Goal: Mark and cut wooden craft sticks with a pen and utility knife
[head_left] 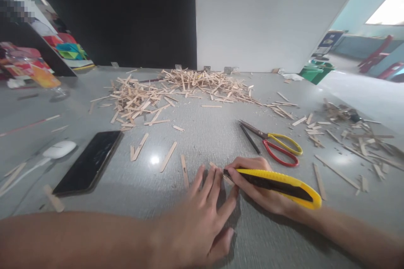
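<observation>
My right hand (257,183) is closed around a yellow and black utility knife (284,185), whose front end points left toward my left fingertips. My left hand (205,210) lies on the table with its fingers stretched and spread. Its fingertips press on a small wooden craft stick (227,180), mostly hidden under them, and the knife's tip meets that stick. Whether the blade cuts into it, I cannot tell. Another craft stick (184,170) lies just left of my fingers. Scissors (274,141) with one yellow and one red handle rest beyond my right hand, beside a thin black rod (250,138).
Heaps of craft sticks (202,84) lie along the back, before a black and white upright panel (252,21). A phone (91,162) and a white mouse (59,149) are at left. Stick scraps (362,143) litter the right. A plastic bottle (44,75) lies far left.
</observation>
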Demonstrator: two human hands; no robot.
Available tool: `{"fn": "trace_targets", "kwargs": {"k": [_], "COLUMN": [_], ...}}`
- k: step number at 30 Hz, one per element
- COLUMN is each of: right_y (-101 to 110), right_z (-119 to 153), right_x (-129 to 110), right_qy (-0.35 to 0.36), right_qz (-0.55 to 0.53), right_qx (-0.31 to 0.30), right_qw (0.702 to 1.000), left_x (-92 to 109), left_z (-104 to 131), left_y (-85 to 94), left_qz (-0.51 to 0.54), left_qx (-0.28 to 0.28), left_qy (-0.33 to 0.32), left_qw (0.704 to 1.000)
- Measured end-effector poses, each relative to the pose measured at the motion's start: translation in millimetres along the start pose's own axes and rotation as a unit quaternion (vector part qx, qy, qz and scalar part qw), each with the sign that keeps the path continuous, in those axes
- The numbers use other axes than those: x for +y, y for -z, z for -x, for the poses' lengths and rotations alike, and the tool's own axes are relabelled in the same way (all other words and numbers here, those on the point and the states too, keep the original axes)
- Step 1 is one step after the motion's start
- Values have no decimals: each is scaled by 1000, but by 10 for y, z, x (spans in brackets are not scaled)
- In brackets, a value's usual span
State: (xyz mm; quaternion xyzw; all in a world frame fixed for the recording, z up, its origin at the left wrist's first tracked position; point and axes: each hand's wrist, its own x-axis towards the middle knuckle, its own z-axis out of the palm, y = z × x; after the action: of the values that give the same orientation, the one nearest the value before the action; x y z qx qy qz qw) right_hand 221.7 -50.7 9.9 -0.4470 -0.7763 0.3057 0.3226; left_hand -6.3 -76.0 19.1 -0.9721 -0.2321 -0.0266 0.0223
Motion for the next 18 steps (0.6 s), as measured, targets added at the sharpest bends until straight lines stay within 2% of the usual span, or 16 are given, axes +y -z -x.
{"fn": "trace_targets", "kwargs": {"k": [18], "right_y": [1], "right_z": [4], "right_x": [20], "right_qy": [30], "right_qz": [2], "right_qx": [-8], "right_qw": [1000], "left_x": [-11], "left_z": [-57], "left_y": [64], "left_qz": [-24], "left_qx": [-10], "left_qy": [-16], "left_qw": [1000]}}
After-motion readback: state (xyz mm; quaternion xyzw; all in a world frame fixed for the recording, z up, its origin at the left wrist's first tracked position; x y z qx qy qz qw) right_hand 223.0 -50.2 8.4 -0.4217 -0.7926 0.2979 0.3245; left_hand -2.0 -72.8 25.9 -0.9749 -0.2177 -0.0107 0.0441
